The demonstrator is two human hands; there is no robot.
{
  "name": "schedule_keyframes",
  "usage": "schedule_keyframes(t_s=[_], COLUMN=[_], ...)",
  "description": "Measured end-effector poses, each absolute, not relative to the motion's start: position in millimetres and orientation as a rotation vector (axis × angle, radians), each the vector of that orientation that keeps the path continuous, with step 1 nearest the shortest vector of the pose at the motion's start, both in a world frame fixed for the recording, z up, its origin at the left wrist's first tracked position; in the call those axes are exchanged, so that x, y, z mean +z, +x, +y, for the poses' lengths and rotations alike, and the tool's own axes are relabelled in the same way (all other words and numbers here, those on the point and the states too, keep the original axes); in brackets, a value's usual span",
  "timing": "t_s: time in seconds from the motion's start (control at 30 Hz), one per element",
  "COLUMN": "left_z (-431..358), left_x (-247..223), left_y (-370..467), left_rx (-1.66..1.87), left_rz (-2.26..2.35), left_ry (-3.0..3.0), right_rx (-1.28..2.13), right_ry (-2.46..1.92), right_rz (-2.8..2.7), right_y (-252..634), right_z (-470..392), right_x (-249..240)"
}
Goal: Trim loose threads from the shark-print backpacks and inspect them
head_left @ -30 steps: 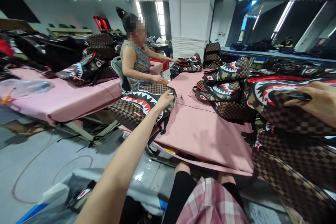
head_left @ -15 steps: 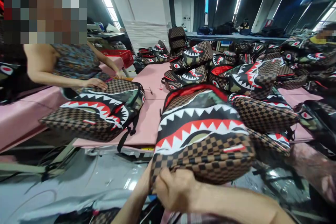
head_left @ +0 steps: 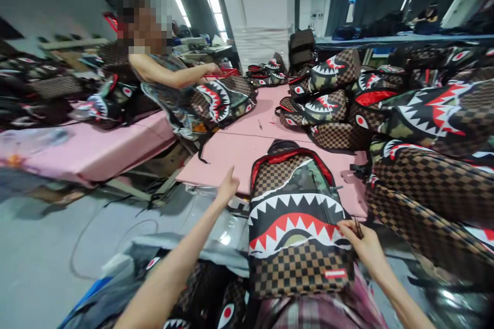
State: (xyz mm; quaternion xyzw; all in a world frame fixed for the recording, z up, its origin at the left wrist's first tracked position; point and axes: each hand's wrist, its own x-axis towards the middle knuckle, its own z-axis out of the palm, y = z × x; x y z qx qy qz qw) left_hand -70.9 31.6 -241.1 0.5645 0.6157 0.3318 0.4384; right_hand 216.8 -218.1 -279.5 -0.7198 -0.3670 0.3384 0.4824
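A backpack [head_left: 299, 226] with a shark-mouth print, brown-and-black checks and a camouflage patch stands in front of me, leaning on the table edge. Its top flap curves open, showing red lining. My right hand [head_left: 365, 244] is closed at the bag's right side, fingertips against the printed front. A small dark slim tool pokes out between its fingers; I cannot tell its kind. To the left of the bag, my left hand [head_left: 229, 185] is in the air with its index finger stretched out, apart from the bag and holding nothing I can see.
A pink-topped table [head_left: 239, 151] reaches away from me. Similar backpacks [head_left: 428, 180] are stacked on the right. A co-worker [head_left: 162, 72] handles another backpack [head_left: 224, 100] at the far left side. More bags [head_left: 208, 288] lie low by my lap.
My view has swung left. The backpack now stands more upright, its front facing me. My hands have left its bottom corner, the right moving to its side. The co-worker's backpack has moved away.
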Motion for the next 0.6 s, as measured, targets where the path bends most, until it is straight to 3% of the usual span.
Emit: schedule_keyframes(t_s=[0.13,0.23,0.4,0.6], left_z=[139.7,155.6,53.9,-76.0], left_x=[-161.2,-149.3,-247.8,-383.0], left_y=[-38.8,-7.9,-23.9,-86.4], left_rx=[0.874,0.964,0.904,0.8], left_rz=[1.416,1.348,1.374,1.498], left_ry=[1.616,1.708,1.722,1.216], right_rx=[0.871,0.817,0.641,0.888], right_ry=[-1.758,-1.789,-1.883,-1.867], right_rz=[-0.895,-0.825,-0.585,-0.422], right_y=[230.1,235.6,273.3,269.1], right_z=[-218.9,-223.6,-244.7,-239.1], right_x=[-306.6,-324.6,-375.9,-420.7])
